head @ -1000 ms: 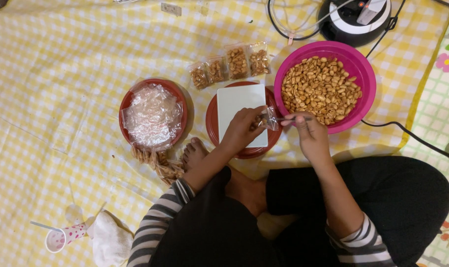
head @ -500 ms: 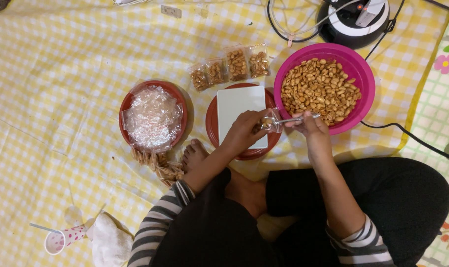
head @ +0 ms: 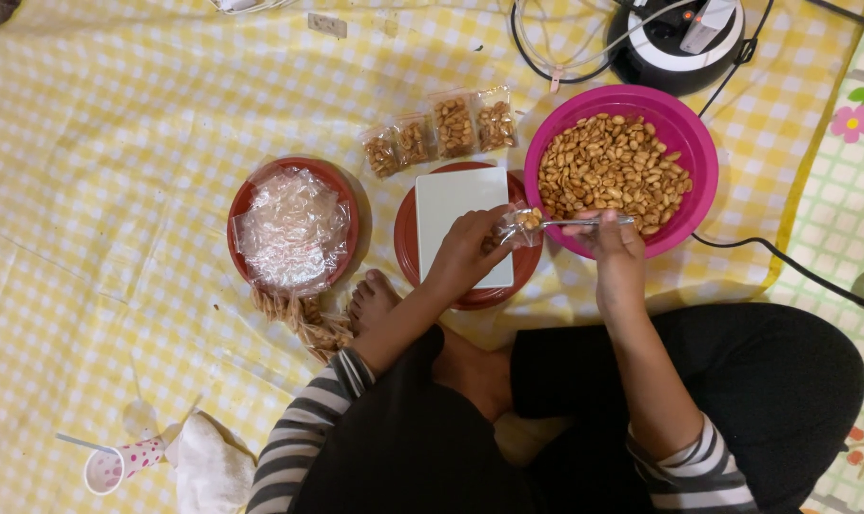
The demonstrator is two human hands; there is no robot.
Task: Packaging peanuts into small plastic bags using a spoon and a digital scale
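My left hand (head: pixel 468 249) holds a small clear plastic bag (head: pixel 519 227) open over a white scale (head: pixel 462 221) that rests on a red plate (head: pixel 408 249). My right hand (head: pixel 611 238) grips a metal spoon (head: pixel 575 222) whose tip with a few peanuts is at the bag's mouth. Just beyond my right hand stands a pink bowl (head: pixel 681 122) filled with roasted peanuts (head: pixel 611 169).
Several filled peanut bags (head: pixel 438 131) lie in a row behind the scale. A red plate of empty clear bags (head: pixel 292 228) sits at left, with more packets (head: pixel 303 324) by my foot. A black device with cables (head: pixel 677 38) stands at the back. A paper cup (head: pixel 119 464) and white cloth (head: pixel 208 466) lie at lower left.
My right hand brought the spoon with peanuts from over the bowl's edge leftward to the mouth of the bag. My left hand stayed over the scale.
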